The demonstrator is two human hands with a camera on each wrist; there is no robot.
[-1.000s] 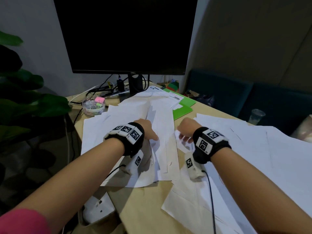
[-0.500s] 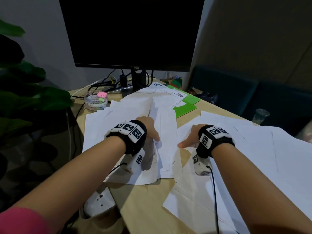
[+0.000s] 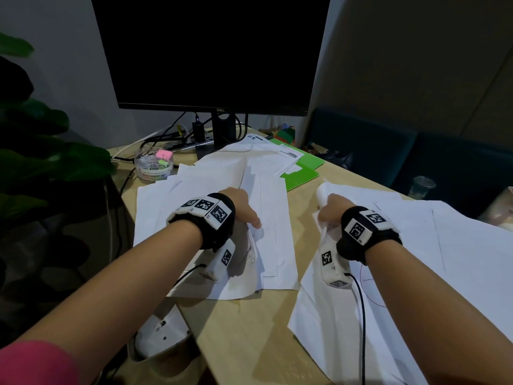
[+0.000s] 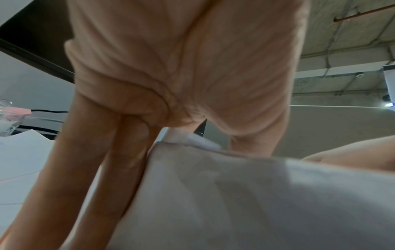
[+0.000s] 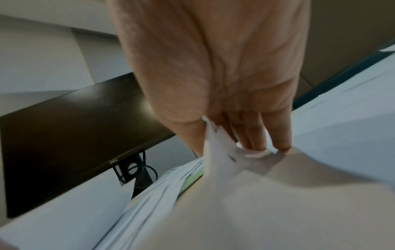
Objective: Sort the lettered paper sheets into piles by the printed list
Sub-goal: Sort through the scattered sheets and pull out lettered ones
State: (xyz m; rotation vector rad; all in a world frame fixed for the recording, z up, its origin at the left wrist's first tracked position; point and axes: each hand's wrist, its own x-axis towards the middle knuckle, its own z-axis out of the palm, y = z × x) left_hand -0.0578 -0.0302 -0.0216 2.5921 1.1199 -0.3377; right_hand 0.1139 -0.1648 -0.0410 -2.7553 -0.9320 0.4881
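Note:
A pile of white paper sheets (image 3: 211,187) lies on the left of the wooden desk (image 3: 249,329). My left hand (image 3: 241,208) rests on it with straight fingers (image 4: 102,160) pressing down, and a sheet edge (image 4: 235,194) curls up under the wrist. On the right, my right hand (image 3: 329,211) pinches the far edge of a white sheet (image 3: 316,315) between thumb and fingers (image 5: 256,135) and lifts it, so the paper (image 5: 267,194) bends and crumples. More loose sheets (image 3: 449,245) spread out to the right. I cannot read any letters on them.
A dark monitor (image 3: 211,51) stands at the back, with a printed page (image 3: 277,154) and green folders (image 3: 305,170) before it. A stationery tub (image 3: 154,163) sits back left, beside cables and a plant (image 3: 41,162). A plastic cup (image 3: 423,186) stands at the far right.
My right hand has gone from resting on the right-hand sheets to pinching one sheet's edge and raising it. The left hand has stayed on its pile.

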